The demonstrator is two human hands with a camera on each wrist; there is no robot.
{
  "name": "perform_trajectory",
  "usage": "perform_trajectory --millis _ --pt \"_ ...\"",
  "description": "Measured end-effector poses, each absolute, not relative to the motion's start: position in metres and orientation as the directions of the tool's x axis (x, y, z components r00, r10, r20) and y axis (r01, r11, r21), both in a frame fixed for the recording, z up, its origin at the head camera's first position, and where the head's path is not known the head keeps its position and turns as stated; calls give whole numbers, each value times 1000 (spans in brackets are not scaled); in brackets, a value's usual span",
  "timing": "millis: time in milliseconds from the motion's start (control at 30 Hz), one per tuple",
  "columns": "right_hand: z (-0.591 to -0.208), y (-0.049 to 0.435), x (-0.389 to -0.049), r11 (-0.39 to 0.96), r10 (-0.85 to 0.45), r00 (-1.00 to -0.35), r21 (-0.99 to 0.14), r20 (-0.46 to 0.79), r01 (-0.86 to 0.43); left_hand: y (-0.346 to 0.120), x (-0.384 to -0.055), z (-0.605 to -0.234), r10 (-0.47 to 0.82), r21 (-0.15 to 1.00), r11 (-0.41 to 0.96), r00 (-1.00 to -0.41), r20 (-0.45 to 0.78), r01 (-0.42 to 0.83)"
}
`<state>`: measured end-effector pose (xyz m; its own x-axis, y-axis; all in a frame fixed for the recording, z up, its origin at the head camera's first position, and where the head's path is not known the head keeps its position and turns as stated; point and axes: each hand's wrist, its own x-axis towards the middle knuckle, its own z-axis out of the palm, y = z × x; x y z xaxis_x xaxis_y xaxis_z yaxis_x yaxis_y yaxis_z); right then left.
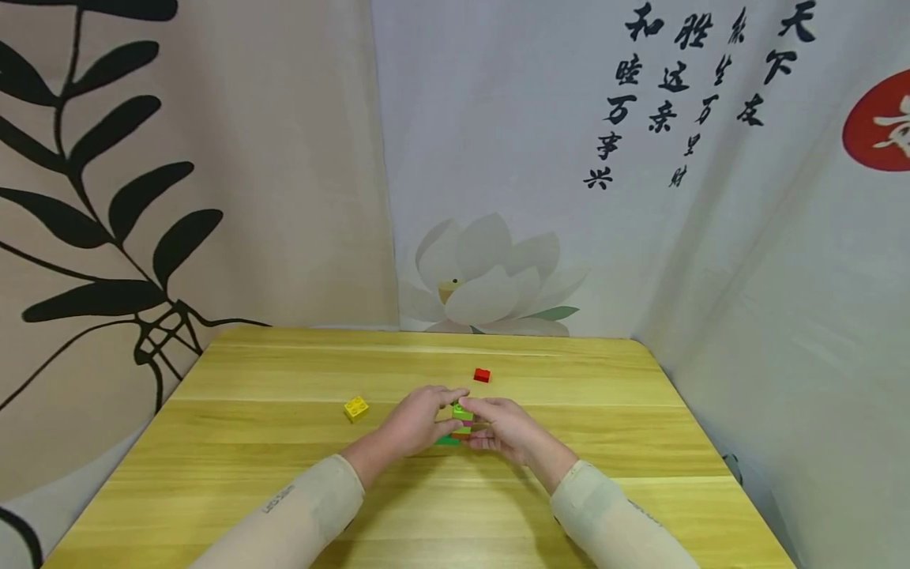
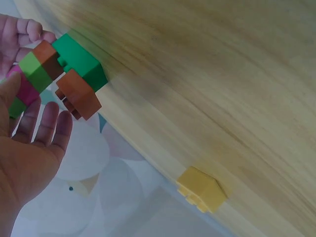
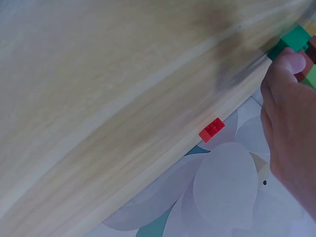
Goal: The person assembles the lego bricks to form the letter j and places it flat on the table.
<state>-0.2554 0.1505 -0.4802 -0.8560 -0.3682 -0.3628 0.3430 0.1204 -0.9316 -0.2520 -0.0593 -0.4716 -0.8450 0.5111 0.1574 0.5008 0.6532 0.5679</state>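
Observation:
A small stack of toy building bricks stands on the table in front of the person. Its base is a green brick point(image 2: 81, 61), bearing two orange bricks point(image 2: 80, 94) side by side. Above one orange brick come a lime brick point(image 2: 34, 71), a magenta brick point(image 2: 25, 90) and another lime brick point(image 1: 462, 413) on top. The left hand point(image 1: 415, 423) holds the upper stack between thumb and fingers. From the other side, the right hand point(image 1: 508, 427) grips it, thumb at the top brick, other fingers curled lower down. Both hands partly hide the stack.
A yellow brick point(image 1: 356, 408) lies on the table to the left of the hands. Beyond the stack, toward the far edge, lies a red brick point(image 1: 482, 375). The wooden table point(image 1: 284, 371) ends at a printed curtain point(image 1: 498, 158).

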Motion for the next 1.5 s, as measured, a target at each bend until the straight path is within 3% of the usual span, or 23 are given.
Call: perform_trajectory --millis 267,867,1500 --pt "-479 147 -257 113 -384 -849 -931 -364 348 -64 -253 -469 497 646 622 -861 110 442" --pt "-485 149 -253 128 -387 -842 -926 -375 354 -65 -249 -474 497 654 619 -862 103 435" --pt "-487 159 -250 142 -431 -851 -955 -298 262 -61 -241 -471 495 563 681 -861 117 468"
